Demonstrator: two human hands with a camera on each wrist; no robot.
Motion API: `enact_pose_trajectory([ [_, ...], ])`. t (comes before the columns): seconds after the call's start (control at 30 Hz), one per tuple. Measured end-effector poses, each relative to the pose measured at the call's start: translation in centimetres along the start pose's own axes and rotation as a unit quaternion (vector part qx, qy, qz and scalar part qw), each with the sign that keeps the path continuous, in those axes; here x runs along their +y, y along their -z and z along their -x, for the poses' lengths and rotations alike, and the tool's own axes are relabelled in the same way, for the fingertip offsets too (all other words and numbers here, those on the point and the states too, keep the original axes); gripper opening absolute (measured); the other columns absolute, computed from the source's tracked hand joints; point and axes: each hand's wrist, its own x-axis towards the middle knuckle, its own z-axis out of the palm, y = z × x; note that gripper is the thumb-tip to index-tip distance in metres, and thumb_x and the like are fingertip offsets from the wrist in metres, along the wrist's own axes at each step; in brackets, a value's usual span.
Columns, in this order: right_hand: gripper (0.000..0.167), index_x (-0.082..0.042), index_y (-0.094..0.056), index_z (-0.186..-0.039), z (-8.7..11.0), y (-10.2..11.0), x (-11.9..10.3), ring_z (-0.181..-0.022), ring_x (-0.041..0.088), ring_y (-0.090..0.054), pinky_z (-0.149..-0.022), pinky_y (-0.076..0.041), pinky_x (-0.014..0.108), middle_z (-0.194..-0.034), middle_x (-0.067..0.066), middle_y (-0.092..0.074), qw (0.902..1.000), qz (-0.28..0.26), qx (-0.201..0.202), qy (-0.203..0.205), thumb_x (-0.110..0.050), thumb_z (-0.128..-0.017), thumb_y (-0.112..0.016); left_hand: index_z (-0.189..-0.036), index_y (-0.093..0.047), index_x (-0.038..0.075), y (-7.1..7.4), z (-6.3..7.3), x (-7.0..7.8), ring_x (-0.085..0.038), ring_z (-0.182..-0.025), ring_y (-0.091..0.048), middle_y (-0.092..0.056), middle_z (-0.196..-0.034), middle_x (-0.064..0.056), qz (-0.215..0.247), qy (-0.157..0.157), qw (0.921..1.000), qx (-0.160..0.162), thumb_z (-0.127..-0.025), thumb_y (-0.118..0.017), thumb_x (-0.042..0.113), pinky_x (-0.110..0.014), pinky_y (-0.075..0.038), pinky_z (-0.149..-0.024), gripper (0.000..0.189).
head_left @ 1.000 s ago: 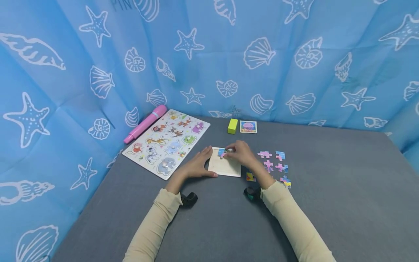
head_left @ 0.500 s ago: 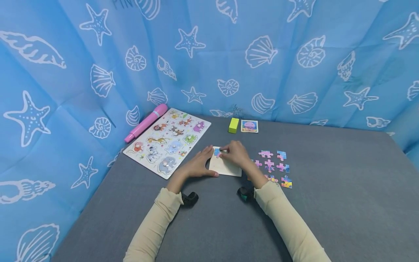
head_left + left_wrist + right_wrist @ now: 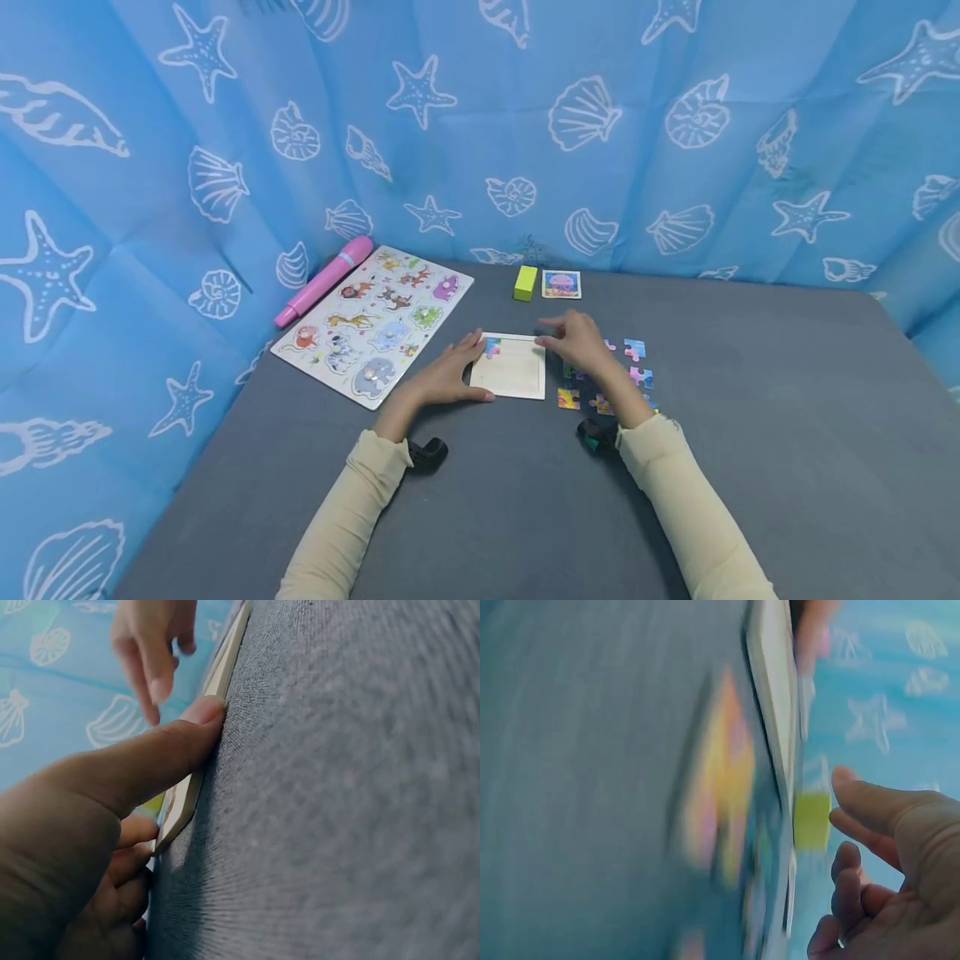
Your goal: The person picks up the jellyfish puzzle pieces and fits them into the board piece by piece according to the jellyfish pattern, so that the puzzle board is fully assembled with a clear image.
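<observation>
A square wooden puzzle tray (image 3: 517, 379) lies on the table, with one blue-and-pink jigsaw piece (image 3: 492, 350) in its far left corner. My left hand (image 3: 446, 375) holds the tray at its left side, the thumb on the near edge and the fingers along the left edge. In the left wrist view the thumb (image 3: 161, 757) presses against the tray's rim (image 3: 180, 810). My right hand (image 3: 581, 342) hovers just past the tray's right edge with nothing in it, fingers loosely bent. Under and beside it lie several loose jigsaw pieces (image 3: 568, 398), partly hidden by the hand and forearm.
Left of the tray is an animal knob-puzzle board (image 3: 367, 325), with a pink microphone-shaped toy (image 3: 324, 282) along its far side. A yellow-green block (image 3: 525, 283) and a small jellyfish picture card (image 3: 562, 284) lie at the back, near a blue shell-print curtain (image 3: 480, 125).
My right hand has let go of the blue-and-pink jigsaw piece in the tray's far left corner and moved right toward the loose pieces. The left hand has stayed at the tray.
</observation>
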Motion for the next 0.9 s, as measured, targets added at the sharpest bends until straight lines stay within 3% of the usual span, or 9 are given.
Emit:
enact_pose_trajectory([
  [0.2, 0.041, -0.003, -0.061, -0.12, 1.1, 2.9, 3.1, -0.061, 0.017, -0.035, -0.054, -0.031, 0.028, -0.067, 0.005, -0.039, 0.9996, -0.005, 0.018, -0.021, -0.021, -0.083, -0.068, -0.147, -0.015, 0.006, -0.1, 0.1, -0.5, -0.022, -0.144, -0.004, -0.005, -0.156, -0.009, 0.0, -0.002, 0.9999, 0.012, -0.078, -0.068, 0.046, -0.046, -0.005, -0.116, 0.096],
  [0.4, 0.042, 0.001, -0.059, -0.121, 2.4, 4.7, 5.9, -0.063, 0.019, -0.034, -0.055, -0.03, 0.028, -0.069, 0.009, -0.039, 0.9996, -0.006, -0.001, -0.027, -0.015, -0.083, -0.067, -0.147, -0.015, 0.006, -0.2, 0.0, -0.6, -0.02, -0.144, -0.005, -0.005, -0.156, -0.008, -0.001, 0.006, 0.9999, 0.014, -0.079, -0.068, 0.047, -0.044, -0.005, -0.117, 0.096],
  [0.53, 0.041, 0.003, -0.06, -0.118, 3.0, 5.0, 7.1, -0.071, 0.021, -0.033, -0.06, -0.028, 0.03, -0.079, 0.015, -0.044, 0.9996, -0.001, -0.017, -0.024, -0.012, -0.081, -0.069, -0.148, -0.014, 0.007, -0.3, -0.1, -0.6, -0.02, -0.144, -0.004, -0.005, -0.156, -0.007, -0.003, 0.007, 0.9999, 0.015, -0.079, -0.067, 0.047, -0.044, -0.005, -0.117, 0.096],
  [0.9, 0.033, 0.001, -0.064, -0.112, 3.4, 5.2, 8.3, -0.071, 0.02, -0.033, -0.061, -0.027, 0.03, -0.081, 0.014, -0.046, 0.9989, -0.018, -0.034, -0.026, -0.006, -0.081, -0.068, -0.147, -0.013, 0.006, -0.5, -0.4, -0.1, -0.02, -0.144, -0.005, -0.006, -0.156, -0.007, -0.002, 0.004, 0.9999, 0.016, -0.079, -0.068, 0.047, -0.043, -0.005, -0.117, 0.097],
])
